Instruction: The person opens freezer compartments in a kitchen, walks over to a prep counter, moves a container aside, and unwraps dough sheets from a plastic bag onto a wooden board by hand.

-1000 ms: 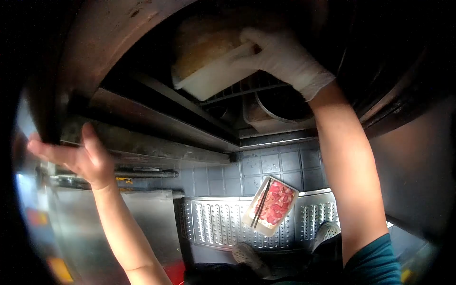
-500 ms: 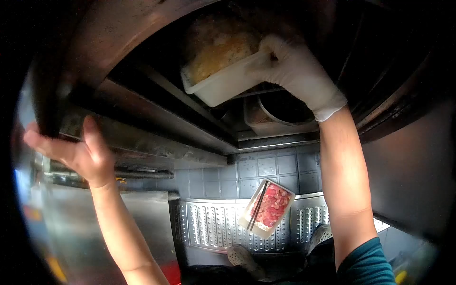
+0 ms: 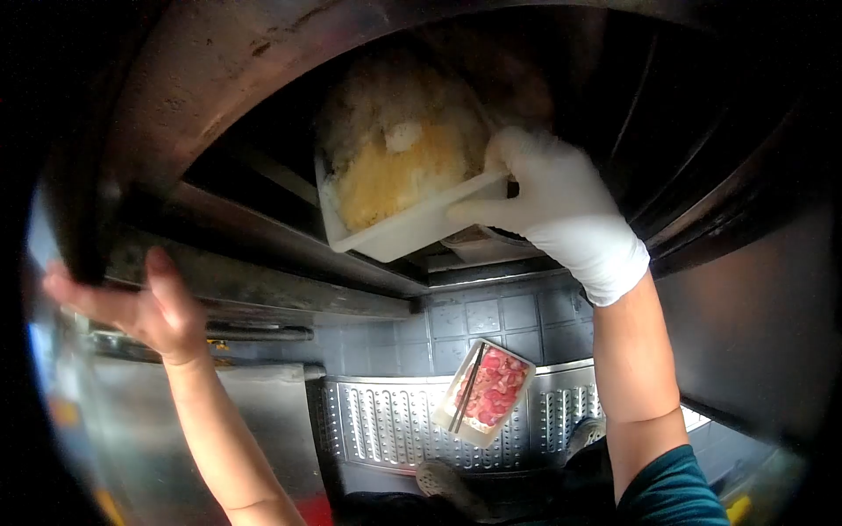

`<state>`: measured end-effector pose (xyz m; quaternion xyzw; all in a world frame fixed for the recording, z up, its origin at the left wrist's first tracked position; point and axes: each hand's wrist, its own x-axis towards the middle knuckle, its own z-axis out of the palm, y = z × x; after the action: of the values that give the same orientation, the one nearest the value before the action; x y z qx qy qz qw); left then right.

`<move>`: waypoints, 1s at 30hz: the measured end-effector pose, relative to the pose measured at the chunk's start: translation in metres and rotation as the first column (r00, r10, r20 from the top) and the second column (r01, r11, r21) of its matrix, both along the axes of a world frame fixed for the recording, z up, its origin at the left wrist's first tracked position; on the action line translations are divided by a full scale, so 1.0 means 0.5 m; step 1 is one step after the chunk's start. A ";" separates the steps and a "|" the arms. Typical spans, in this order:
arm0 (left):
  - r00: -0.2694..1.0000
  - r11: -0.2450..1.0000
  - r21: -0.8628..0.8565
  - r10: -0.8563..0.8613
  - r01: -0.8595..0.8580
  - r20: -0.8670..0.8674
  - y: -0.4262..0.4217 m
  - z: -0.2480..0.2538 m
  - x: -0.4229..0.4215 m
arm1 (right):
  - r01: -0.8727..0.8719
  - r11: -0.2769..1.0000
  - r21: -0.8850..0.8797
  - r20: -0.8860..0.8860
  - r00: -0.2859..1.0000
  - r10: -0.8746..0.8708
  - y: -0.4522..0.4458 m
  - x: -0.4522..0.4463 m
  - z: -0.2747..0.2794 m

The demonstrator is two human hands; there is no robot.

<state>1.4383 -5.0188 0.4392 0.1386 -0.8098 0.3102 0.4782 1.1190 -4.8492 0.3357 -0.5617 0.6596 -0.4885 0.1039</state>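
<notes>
While our gloved right hand [image 3: 564,206] grips it, the white tub [image 3: 408,231], upper centre, sits lower than a moment ago, apparently drawn outward, showing more yellowish contents [image 3: 386,184]; our bare left hand [image 3: 162,313], mid-left, is splayed.

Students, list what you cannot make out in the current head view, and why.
All in the head view:
- Yellowish contents: too dim and hazy to identify.
- Vessel below: mostly hidden by the white container.
- Left hand: fingers blurred; contact unclear.
- Teal sleeve: cut off by the bottom edge.
</notes>
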 end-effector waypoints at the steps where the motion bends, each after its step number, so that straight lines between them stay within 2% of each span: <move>1: 1.000 1.000 0.011 -0.021 0.021 0.004 -0.003 0.001 0.002 | 0.005 1.000 -0.025 -0.084 0.996 -0.007 0.005 -0.003 -0.003; 2: 0.999 0.999 0.022 -0.043 0.042 0.010 -0.003 0.002 0.003 | 0.007 0.999 -0.052 -0.165 0.986 -0.016 0.012 -0.006 -0.006; 4: 0.998 0.996 -0.074 0.043 -0.040 0.042 -0.001 0.008 0.007 | -0.003 0.998 -0.066 -0.224 0.975 -0.012 0.022 -0.005 -0.006; 6: 0.998 0.993 -0.107 0.049 -0.045 0.035 -0.002 0.009 0.007 | 0.001 0.996 -0.090 -0.294 0.955 -0.028 0.028 0.000 -0.007; 11: 0.991 0.991 0.026 -0.128 0.129 -0.049 0.002 0.007 -0.021 | 0.015 0.963 -0.268 -0.469 0.871 -0.144 0.028 0.009 -0.023; 14: 0.982 0.982 0.031 -0.183 0.185 -0.043 0.003 0.015 -0.034 | 0.045 0.973 -0.227 -0.520 0.839 -0.160 0.032 0.014 -0.020; 17: 0.983 0.984 0.026 -0.175 0.176 -0.049 0.010 0.011 -0.037 | 0.037 0.984 -0.174 -0.489 0.864 -0.119 0.051 0.009 -0.025; 18: 0.985 0.986 0.021 -0.161 0.163 -0.058 0.008 0.009 -0.034 | 0.021 0.970 -0.243 -0.461 0.877 -0.135 0.049 0.008 -0.040; 19: 0.988 0.991 0.007 -0.133 0.134 -0.079 -0.002 0.004 -0.022 | 0.005 0.950 -0.311 -0.434 0.889 -0.147 0.037 0.011 -0.052; 21: 0.993 1.000 0.007 -0.023 0.024 -0.113 0.006 -0.005 -0.014 | 0.007 0.964 -0.264 -0.344 0.933 -0.102 0.041 0.012 -0.051; 23: 0.985 0.995 0.031 0.103 -0.100 -0.140 0.019 -0.011 -0.012 | 0.005 1.000 -0.016 -0.205 0.979 -0.008 0.058 0.013 -0.020; 26: 0.975 0.989 0.022 0.150 -0.149 -0.161 0.023 -0.011 -0.012 | 0.001 0.999 -0.037 -0.157 0.988 -0.007 0.059 0.014 -0.031; 30: 0.977 0.991 0.017 0.137 -0.136 -0.163 0.018 -0.008 -0.004 | 0.007 0.982 -0.190 -0.288 0.956 -0.063 0.053 0.011 -0.034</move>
<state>1.4361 -5.0099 0.4350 0.2202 -0.7574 0.3276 0.5202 1.1246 -4.8227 0.3188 -0.6232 0.6287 -0.4616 -0.0566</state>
